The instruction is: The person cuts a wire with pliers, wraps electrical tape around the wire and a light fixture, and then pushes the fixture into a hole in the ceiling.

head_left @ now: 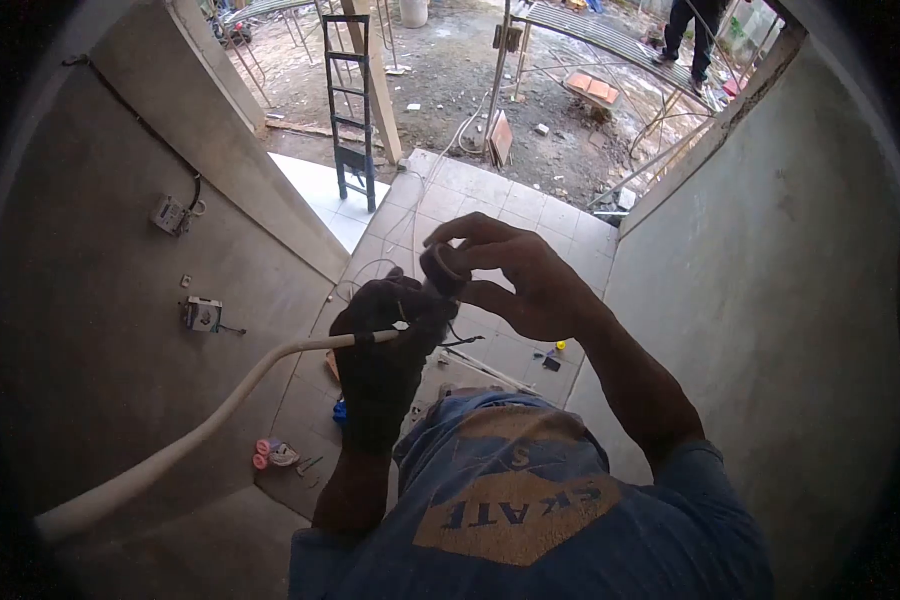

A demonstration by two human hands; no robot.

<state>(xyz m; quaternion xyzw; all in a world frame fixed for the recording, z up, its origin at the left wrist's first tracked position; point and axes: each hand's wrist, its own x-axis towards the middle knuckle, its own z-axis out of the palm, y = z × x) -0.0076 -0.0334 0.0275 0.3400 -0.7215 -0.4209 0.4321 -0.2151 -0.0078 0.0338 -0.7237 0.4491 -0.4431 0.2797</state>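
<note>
My left hand (pixel 385 315), in a dark glove, is closed around the end of a thick cream cable (pixel 240 398), which could also be flexible conduit. The cable rises from the lower left and has a dark band around it close to the glove. Thin dark wire ends (pixel 465 341) stick out beside that hand. Bare, my right hand (pixel 525 275) grips a roll of black tape (pixel 442 270) between thumb and fingers, just above the gloved fingers. Shadow hides where the tape meets the wires.
A black ladder (pixel 350 120) leans by a post ahead. Metal scaffolding (pixel 610 40) crosses outside, a person's legs (pixel 692 40) on it. Electrical boxes (pixel 203 315) hang on the left wall. Pink rolls (pixel 261 454) and small items lie on the tiled floor (pixel 470 190).
</note>
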